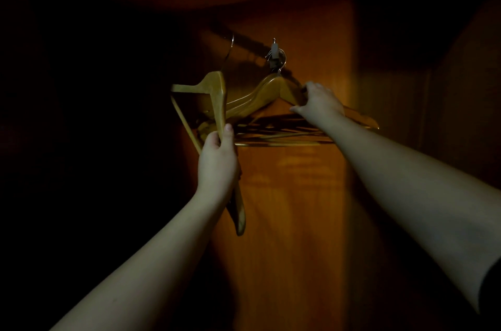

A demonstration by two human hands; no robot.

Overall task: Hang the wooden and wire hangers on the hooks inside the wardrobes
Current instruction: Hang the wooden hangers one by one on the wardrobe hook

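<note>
Two hands grip wooden hangers: left hand (217, 159) one (220, 102), right hand (320, 102) hung ones (260, 97).

A dark sleeve cuff (492, 287) shows at the lower right edge, well below and right of the lit wooden panel (292, 195).

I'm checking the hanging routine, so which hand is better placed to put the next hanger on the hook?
Left, probably. The left hand grips a loose wooden hanger, its wire hook raised near the wall hook. The right hand grips the hung hangers.
</note>
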